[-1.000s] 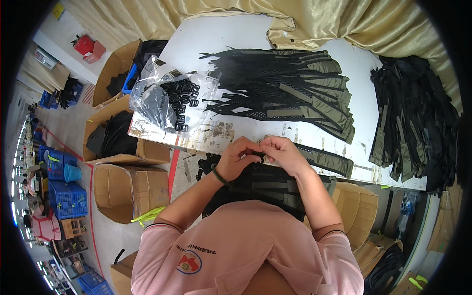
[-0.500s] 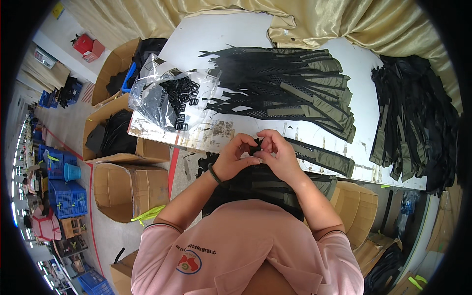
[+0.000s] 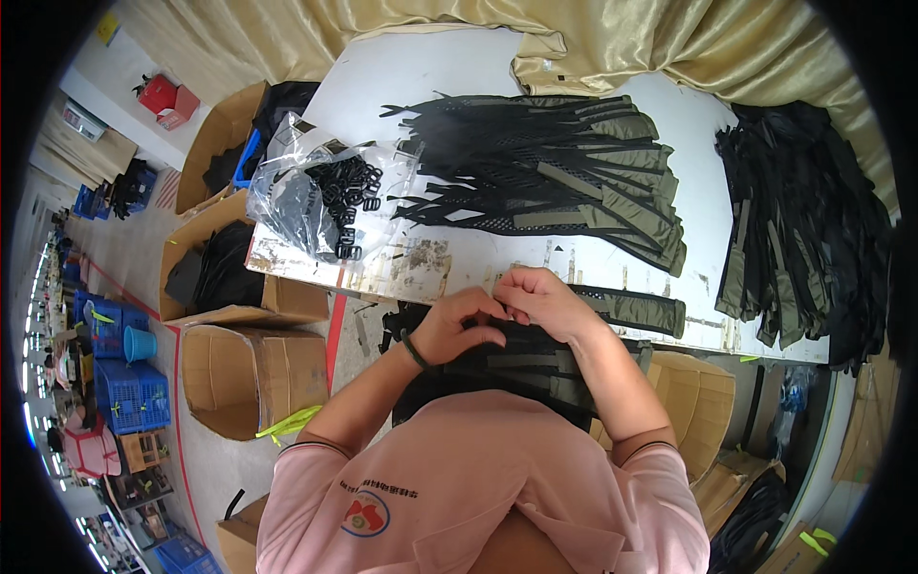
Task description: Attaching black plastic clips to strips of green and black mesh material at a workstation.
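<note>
An olive and black mesh strap [image 3: 639, 311] lies along the near edge of the white table, its left end reaching under my right hand [image 3: 543, 301]. That hand is closed in a pinch, and its fingertips hide what they hold of the strap's end. Close against those fingertips is my left hand [image 3: 463, 323], fingers bent and thumb standing apart, with nothing visible between them. More dark straps [image 3: 521, 359] hang or lie below my hands, against my front. Farther back on the table a fanned pile of similar straps [image 3: 564, 177] is spread out.
On the table's left sits a clear plastic bag [image 3: 296, 206] with black buckles [image 3: 356, 196]. Another strap heap [image 3: 784, 230] hangs over the right edge. Cardboard boxes [image 3: 253, 373] stand on the floor at left, another box [image 3: 693, 402] at right. A gold curtain [image 3: 660, 43] borders the back.
My left hand's thumb and fingers have come apart from the dark piece between both hands. The right hand has turned and moved slightly downward, its fingers closing together.
</note>
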Demonstrator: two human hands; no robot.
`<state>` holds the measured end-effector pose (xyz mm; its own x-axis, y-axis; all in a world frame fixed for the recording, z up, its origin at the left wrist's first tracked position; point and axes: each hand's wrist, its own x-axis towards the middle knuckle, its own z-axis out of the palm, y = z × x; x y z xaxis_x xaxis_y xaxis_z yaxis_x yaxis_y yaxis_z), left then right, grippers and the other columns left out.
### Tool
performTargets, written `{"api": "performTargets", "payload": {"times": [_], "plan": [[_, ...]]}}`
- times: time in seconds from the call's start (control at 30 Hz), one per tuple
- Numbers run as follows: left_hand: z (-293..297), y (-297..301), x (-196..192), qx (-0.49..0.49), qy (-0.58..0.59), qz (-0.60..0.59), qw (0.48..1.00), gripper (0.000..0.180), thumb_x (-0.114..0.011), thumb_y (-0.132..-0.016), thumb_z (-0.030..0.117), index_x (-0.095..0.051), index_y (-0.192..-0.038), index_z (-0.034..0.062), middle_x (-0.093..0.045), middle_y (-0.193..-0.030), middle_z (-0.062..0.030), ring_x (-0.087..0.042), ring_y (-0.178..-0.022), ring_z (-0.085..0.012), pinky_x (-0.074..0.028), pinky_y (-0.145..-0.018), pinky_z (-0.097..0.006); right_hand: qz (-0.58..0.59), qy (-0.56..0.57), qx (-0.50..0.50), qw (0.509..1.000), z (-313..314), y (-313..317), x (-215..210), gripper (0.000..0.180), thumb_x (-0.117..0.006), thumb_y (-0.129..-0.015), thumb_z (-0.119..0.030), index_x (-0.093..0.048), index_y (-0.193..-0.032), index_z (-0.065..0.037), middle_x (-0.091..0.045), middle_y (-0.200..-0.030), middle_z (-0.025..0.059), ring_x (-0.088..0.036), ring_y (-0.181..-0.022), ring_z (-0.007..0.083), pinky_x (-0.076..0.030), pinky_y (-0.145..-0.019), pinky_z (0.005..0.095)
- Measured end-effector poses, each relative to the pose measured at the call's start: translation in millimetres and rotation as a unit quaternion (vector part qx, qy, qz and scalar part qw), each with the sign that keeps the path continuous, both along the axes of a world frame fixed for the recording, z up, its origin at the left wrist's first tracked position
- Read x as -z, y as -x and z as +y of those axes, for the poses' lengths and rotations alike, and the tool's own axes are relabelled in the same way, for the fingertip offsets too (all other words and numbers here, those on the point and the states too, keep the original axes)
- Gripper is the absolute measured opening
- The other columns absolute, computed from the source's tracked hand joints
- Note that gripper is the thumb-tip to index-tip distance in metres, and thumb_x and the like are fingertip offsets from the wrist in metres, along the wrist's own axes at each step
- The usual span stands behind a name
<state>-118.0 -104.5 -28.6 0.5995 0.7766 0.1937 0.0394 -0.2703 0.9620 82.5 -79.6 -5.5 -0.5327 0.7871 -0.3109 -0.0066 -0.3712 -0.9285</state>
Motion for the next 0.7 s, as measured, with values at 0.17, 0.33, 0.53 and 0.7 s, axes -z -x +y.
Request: {"api": "performTargets", "payload": {"times": [0.17, 0.33, 0.53, 0.7], "plan": [[-34.8, 16.3, 18.5, -0.070, 0.326, -0.170, 0.928, 0.029, -0.067, -0.079, 0.000, -0.050, -0.102, 0.0070, -0.054, -0.081, -0.0022, -0.054, -0.059, -0.0112, -0.046, -0.054, -0.023, -0.039, -0.135, -0.059, 0.988, 12.3, -12.8, 16.2, 0.011, -0.059, -0.086, -0.012, -0.063, -0.087, -0.002, -0.059, -0.070, 0.0026, -0.054, -0.063, 0.0131, -0.045, -0.058, 0.0277], [-59.8, 71.0, 42.8, -0.173, 0.314, -0.003, 0.933, 0.033, -0.070, -0.078, 0.007, -0.051, -0.105, 0.0060, -0.053, -0.084, -0.0041, -0.055, -0.065, -0.0125, -0.046, -0.055, -0.025, -0.538, -0.502, 0.252, 0.629, 83.9, -96.4, 34.8, 0.032, -0.071, -0.068, -0.011, -0.064, -0.100, -0.011, -0.059, -0.094, 0.0078, -0.054, -0.094, 0.0265, -0.040, -0.082, 0.0392], [-41.4, 67.6, 22.8, -0.325, -0.180, 0.325, 0.870, 0.037, -0.071, -0.080, 0.016, -0.053, -0.111, 0.0056, -0.056, -0.093, -0.0066, -0.055, -0.068, -0.0130, -0.047, -0.059, -0.026, -0.567, -0.530, 0.232, 0.587, 96.5, -115.9, 41.8, 0.016, -0.060, -0.076, -0.008, -0.070, -0.088, -0.012, -0.057, -0.078, 0.0046, -0.054, -0.082, 0.0227, -0.037, -0.073, 0.0361], [15.1, -1.2, 26.4, -0.099, 0.403, -0.092, 0.905, 0.037, -0.053, -0.093, 0.033, -0.050, -0.118, 0.0052, -0.060, -0.101, -0.0084, -0.059, -0.062, -0.0149, -0.047, -0.054, -0.026, -0.517, -0.569, 0.118, 0.629, 25.8, -73.5, 3.1, 0.018, -0.060, -0.073, -0.004, -0.069, -0.087, -0.011, -0.054, -0.073, 0.0041, -0.054, -0.073, 0.0214, -0.038, -0.069, 0.0352]]}}
